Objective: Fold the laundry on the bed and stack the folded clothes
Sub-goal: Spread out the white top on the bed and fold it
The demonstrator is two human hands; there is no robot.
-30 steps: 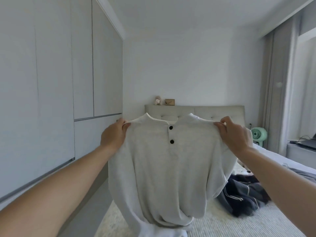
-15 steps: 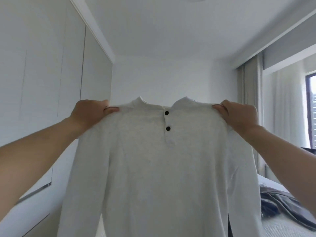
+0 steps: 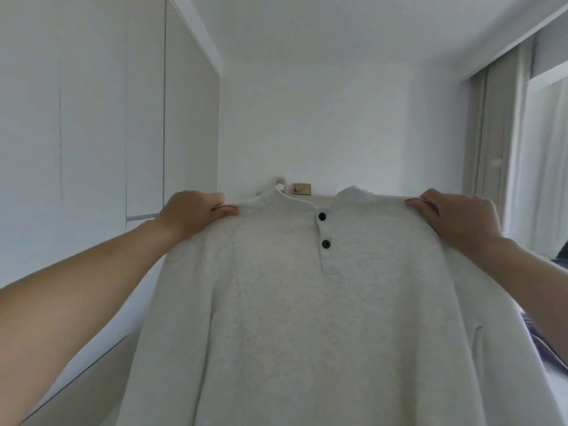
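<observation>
While both arms reach forward at chest height, the left hand (image 3: 192,215) pinches one shoulder of a pale grey knitted long-sleeved henley shirt (image 3: 310,318) and the right hand (image 3: 458,219) pinches the other, fingers curled over the top edge. Held up in the air and spread flat between them, the shirt hangs straight down with its two dark round buttons (image 3: 322,216) facing the camera. A dark striped garment (image 3: 550,348) lies low at the right, beside white wardrobe doors (image 3: 92,133) and beige curtains (image 3: 498,133).
</observation>
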